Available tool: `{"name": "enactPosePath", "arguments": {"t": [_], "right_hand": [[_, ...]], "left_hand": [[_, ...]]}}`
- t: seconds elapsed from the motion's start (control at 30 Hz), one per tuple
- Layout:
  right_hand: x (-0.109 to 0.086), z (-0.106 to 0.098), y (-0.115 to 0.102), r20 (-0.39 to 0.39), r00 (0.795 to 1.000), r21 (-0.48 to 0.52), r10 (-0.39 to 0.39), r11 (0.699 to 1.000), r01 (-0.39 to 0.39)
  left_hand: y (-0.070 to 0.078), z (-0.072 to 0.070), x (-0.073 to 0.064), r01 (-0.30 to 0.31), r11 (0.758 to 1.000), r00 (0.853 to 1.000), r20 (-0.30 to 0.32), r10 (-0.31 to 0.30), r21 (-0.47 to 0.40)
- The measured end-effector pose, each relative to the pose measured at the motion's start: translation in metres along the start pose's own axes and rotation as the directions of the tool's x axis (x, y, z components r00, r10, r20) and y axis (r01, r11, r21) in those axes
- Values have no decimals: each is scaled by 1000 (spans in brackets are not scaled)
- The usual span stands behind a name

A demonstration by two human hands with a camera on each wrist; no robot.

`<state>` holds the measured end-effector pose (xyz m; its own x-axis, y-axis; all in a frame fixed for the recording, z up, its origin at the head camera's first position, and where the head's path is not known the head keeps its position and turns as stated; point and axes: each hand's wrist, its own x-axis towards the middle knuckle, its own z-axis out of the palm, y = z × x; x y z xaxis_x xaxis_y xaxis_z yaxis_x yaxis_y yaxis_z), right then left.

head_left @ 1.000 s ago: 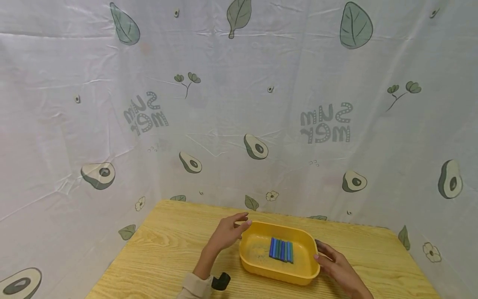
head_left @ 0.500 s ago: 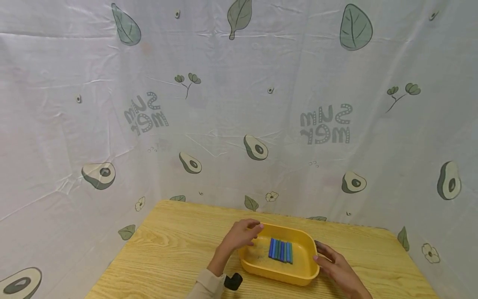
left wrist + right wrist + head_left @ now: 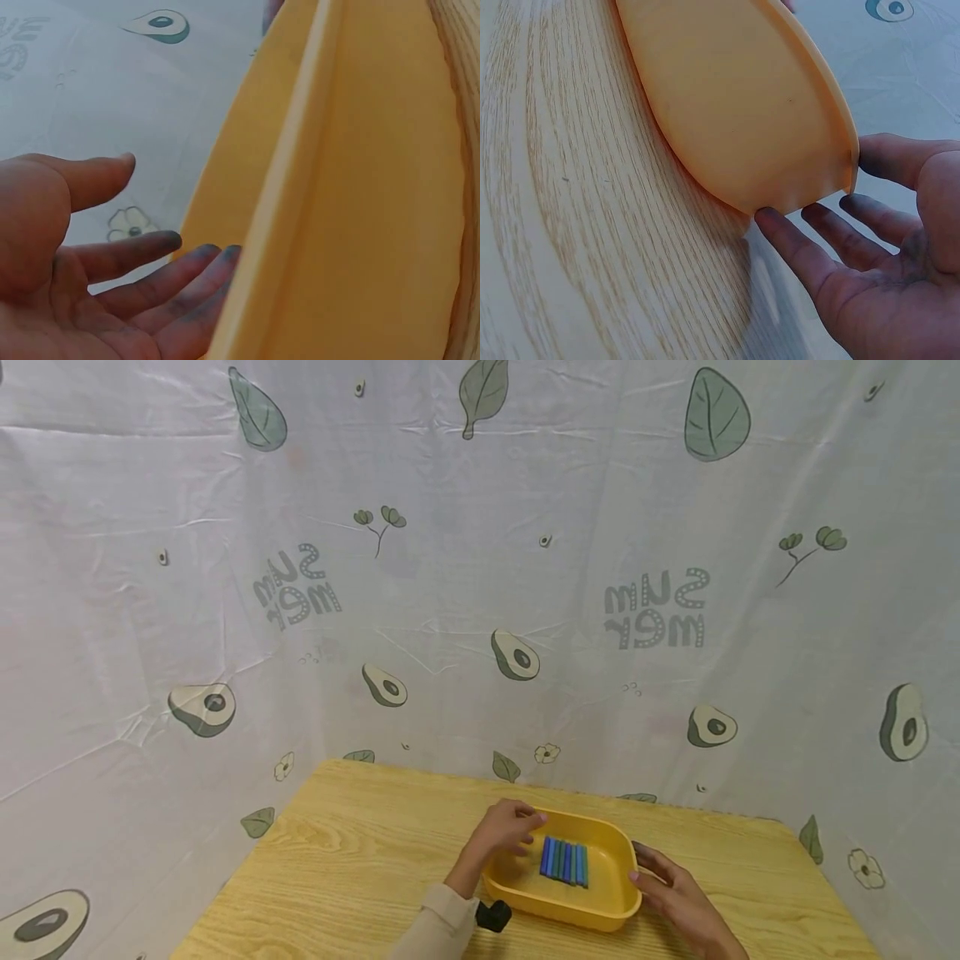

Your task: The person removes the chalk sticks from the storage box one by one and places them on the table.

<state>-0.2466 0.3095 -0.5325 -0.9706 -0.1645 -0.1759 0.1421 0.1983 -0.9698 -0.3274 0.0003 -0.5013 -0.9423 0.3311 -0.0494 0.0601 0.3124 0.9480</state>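
Nearest, a pale sleeve [image 3: 438, 927] comes in over the desk [image 3: 360, 852], with a black wrist piece [image 3: 493, 916] at its cuff. The right hand [image 3: 678, 895] grips the right end of a yellow tray [image 3: 558, 908]: its thumb is at the rim, and the fingers lie against the outside of the end wall, as the right wrist view shows. The tray stands on the desk, its long side toward the person.

The left hand [image 3: 506, 828] is over the tray's left end, grasping nothing; its fingers [image 3: 131, 253] are loosely bent and dark at the tips. A row of blue, green and purple sticks [image 3: 564, 862] lies side by side on the tray's floor, just beside that hand and apart from it.

The step in hand seems to be reaching in for the sticks while the tray is steadied. A move on them would call for lowering the left fingers and pinching one stick without spreading its neighbours.

Farthest, a whitish sheet [image 3: 427, 577] printed with avocados [image 3: 507, 653] and leaves [image 3: 717, 414] hangs behind the desk.
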Motion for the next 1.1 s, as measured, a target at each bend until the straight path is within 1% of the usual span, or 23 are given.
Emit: {"name": "enactPosePath", "arguments": {"t": [0.2, 0.33, 0.43, 0.53, 0.57, 0.67, 0.77, 0.83, 1.0, 1.1], "right_hand": [[1, -3, -2, 7, 1000, 2, -10, 1000, 10], [2, -5, -2, 13, 1000, -4, -15, 1000, 15], [3, -6, -2, 11, 1000, -9, -14, 1000, 14], [3, -5, -2, 10, 1000, -14, -10, 1000, 10], [3, -5, -2, 10, 1000, -15, -7, 1000, 8], [2, -3, -1, 7, 1000, -13, 0, 1000, 0], [2, -2, 0, 3, 1000, -8, 5, 1000, -5], [3, -2, 0, -4, 1000, -7, 8, 1000, -8], [5, -1, 3, -13, 1000, 1, 19, 1000, -19], [5, 0, 4, -15, 1000, 7, 25, 1000, -25]], "left_hand": [[4, 11, 6, 33, 999, 999, -18, -33, 11], [5, 20, 10, 54, 998, 997, -63, -52, 38], [5, 26, 12, 53, 994, 993, -111, -42, 100], [1, 33, 14, 57, 986, 988, -150, -33, 157], [0, 35, 13, 58, 984, 988, -152, -32, 166], [-6, 39, 14, 71, 985, 988, -149, -48, 156], [-8, 41, 15, 73, 988, 989, -141, -53, 135], [-10, 42, 15, 71, 986, 988, -150, -48, 152], [-11, 45, 13, 62, 967, 978, -207, -10, 248], [-11, 45, 12, 78, 957, 973, -232, -11, 279]]}}
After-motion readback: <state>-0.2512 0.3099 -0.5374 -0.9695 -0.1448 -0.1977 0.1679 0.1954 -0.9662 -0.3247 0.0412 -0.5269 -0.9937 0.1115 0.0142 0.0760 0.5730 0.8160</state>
